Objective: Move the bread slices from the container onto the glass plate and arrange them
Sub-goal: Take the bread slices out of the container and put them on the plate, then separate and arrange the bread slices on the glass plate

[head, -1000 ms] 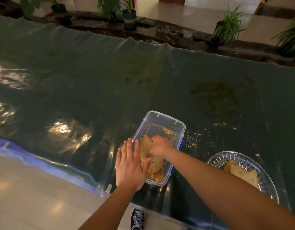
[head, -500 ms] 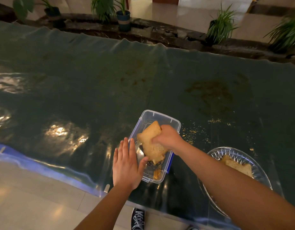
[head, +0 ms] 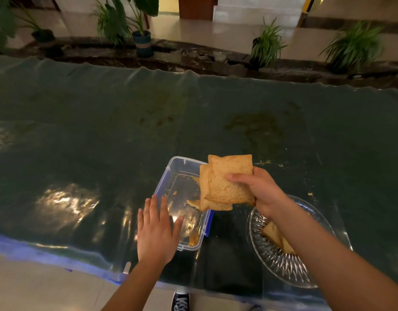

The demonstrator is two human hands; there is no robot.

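Head view: our right hand (head: 259,191) grips stacked bread slices (head: 227,182) in the air, above the right edge of the container (head: 171,173). Our left hand (head: 156,232) lies flat, fingers spread, at its near-left corner. Glass plate (head: 283,268) sits right with some bread (head: 275,236) on it.

Right hand (head: 258,191) raised, gripping (fingers curled); left hand (head: 156,230) flat, splayed.

Dark green tabletop (head: 104,122) under a glossy, wrinkled clear cover, with bright reflections at left and brownish stains toward the far side; scattered crumbs (head: 266,163) on it; beyond the far edge, potted plants (head: 139,30) along a dark stone ledge (head: 193,59); below the near edge, pale tiled floor (head: 36,288) and a dark laced shoe (head: 180,301).
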